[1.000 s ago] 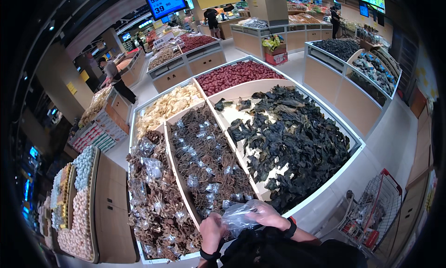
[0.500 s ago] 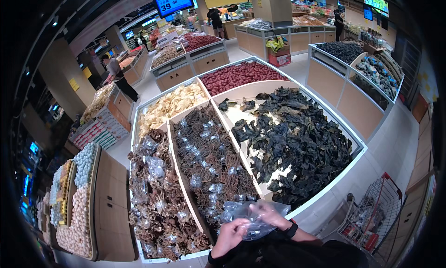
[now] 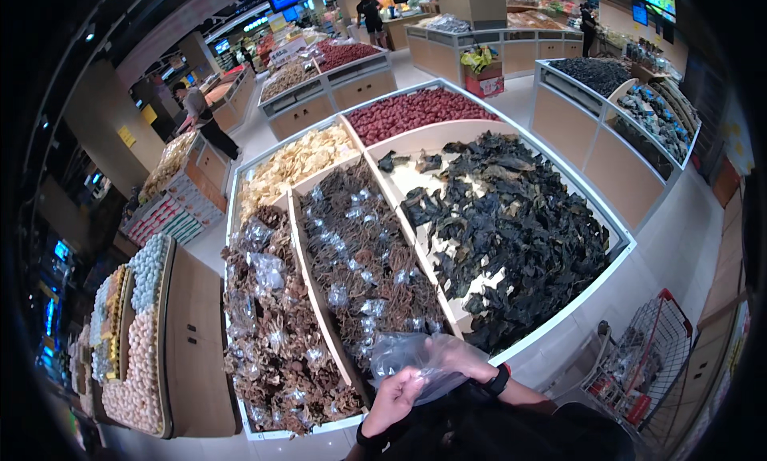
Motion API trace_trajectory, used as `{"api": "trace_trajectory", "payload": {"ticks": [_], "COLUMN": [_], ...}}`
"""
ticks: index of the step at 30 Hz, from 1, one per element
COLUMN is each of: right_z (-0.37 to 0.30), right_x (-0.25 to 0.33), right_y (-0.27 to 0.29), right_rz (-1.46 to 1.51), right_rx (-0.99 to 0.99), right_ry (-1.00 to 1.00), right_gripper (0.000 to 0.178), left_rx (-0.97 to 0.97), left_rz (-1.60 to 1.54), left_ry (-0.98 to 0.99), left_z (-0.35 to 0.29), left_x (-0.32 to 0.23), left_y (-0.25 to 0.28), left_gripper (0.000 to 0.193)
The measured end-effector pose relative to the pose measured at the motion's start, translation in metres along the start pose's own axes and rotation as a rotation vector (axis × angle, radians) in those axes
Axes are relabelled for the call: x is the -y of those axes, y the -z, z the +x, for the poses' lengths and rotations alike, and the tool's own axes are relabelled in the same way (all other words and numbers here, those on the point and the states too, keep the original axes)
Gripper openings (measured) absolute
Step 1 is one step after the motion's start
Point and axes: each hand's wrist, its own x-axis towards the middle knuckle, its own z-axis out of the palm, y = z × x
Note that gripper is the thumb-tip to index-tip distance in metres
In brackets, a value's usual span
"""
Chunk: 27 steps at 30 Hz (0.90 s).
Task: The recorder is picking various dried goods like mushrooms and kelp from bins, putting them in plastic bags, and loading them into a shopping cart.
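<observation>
A clear plastic bag [image 3: 391, 351] hangs between my two hands, in front of me at the near edge of the display bin. My left hand [image 3: 395, 399] is closed, with thumb and fingers pinching the bag's near side. My right hand [image 3: 463, 360], a dark band on its wrist, is closed on the bag's right part; plastic partly covers its fingers. Just beyond the bag lie dark brown, stringy dried bundles [image 3: 351, 245] in clear wrap. Black, leaf-like dried pieces [image 3: 519, 237] fill the compartment to the right.
Brown dried clusters [image 3: 280, 357] lie left, with pale yellow slices [image 3: 296, 173] and red dried fruit [image 3: 423, 116] behind. Wooden dividers [image 3: 319, 301] separate them. An egg stand [image 3: 132, 381] is left. A shopping cart [image 3: 639, 365] stands right. A person [image 3: 204, 121] is far left.
My view has tilted slightly, so the bins sit a little higher. Both hands remain at the bag; my right hand, blurred before, shows more clearly and the bag is spread wider.
</observation>
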Motion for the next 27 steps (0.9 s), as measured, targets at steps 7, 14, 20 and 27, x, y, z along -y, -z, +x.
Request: {"api": "trace_trajectory", "payload": {"ticks": [7, 14, 20, 27], "right_z": [0.032, 0.038, 0.063, 0.042], "right_x": [0.051, 0.058, 0.087, 0.053], "right_y": [0.015, 0.013, 0.032, 0.025], "right_rz": [-0.045, -0.163, -0.693, -0.382], "right_rx": [0.208, 0.158, 0.261, 0.314], "right_ry": [-0.435, -0.502, -0.053, -0.471], "right_gripper": [0.030, 0.023, 0.032, 0.047], "left_rx": [0.080, 0.321, 0.420, 0.497], "left_rz": [0.107, 0.109, 0.162, 0.017], "left_ry": [-0.188, -0.356, -0.343, -0.399], "left_z": [0.007, 0.014, 0.017, 0.027], "left_x": [0.004, 0.013, 0.016, 0.012], "left_y": [-0.008, -0.016, -0.019, -0.034], "left_gripper": [0.010, 0.020, 0.028, 0.025]}}
